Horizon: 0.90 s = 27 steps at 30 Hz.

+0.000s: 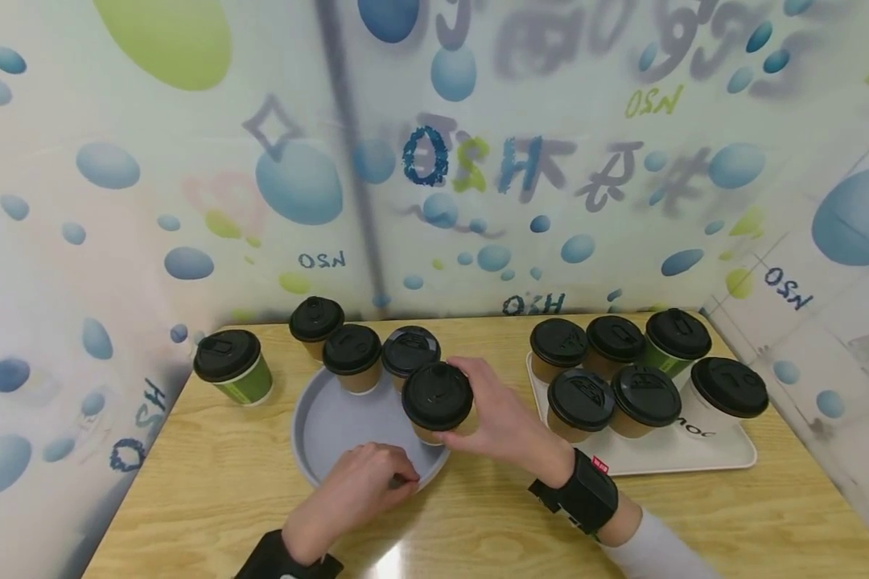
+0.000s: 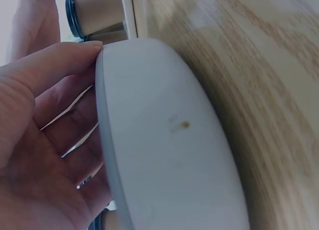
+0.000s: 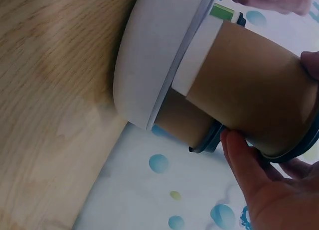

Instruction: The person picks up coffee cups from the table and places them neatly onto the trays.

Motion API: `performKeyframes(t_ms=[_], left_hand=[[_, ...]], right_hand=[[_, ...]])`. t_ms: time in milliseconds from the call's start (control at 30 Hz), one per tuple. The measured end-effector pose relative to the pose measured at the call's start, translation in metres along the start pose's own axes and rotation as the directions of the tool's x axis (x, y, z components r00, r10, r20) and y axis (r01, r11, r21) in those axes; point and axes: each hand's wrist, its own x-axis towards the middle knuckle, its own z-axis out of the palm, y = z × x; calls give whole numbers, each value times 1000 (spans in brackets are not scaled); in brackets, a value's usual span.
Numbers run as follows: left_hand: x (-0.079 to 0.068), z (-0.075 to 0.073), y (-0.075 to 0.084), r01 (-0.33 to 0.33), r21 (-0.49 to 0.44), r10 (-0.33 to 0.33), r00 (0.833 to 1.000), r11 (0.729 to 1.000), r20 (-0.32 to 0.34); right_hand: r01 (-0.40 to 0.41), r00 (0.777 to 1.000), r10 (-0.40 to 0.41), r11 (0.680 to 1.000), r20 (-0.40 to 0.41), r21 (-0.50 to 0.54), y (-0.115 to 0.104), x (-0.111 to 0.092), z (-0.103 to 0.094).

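Observation:
My right hand grips a brown-sleeved paper coffee cup with a black lid, thumb and fingers spread around its side near the lid. This cup is over the right part of a round grey tray. My left hand pinches the front rim of that tray, the thumb on the outer wall and the other fingers on the inner side. Two lidded brown cups, one at the back left and one at the back, stand on the round tray behind the held cup.
A brown cup stands behind the round tray, and a green cup on the table to its left. To the right, a white rectangular tray carries several lidded cups. A patterned curtain rises behind the table.

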Motion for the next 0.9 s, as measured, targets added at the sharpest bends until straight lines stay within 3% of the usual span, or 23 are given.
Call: performKeyframes(t_ms=[167,367,567,900], left_hand=[[3,3,1,-3,18,4,1000,1000,-28],[4,7,3,1,30,0,999,1000,-47],[5,9,5,0,43,3,997,999,-74],[9,14,10,12,110,1,994,994,-109]], right_hand=[[29,999,-29,999,-36,-16,0,4,8],[60,998,-60,998,-21,-24,1,5,18],[33,999,-33,997,-3,-71,7,3,30],[-8,1000,8,1000,7,-26,13,3,33]])
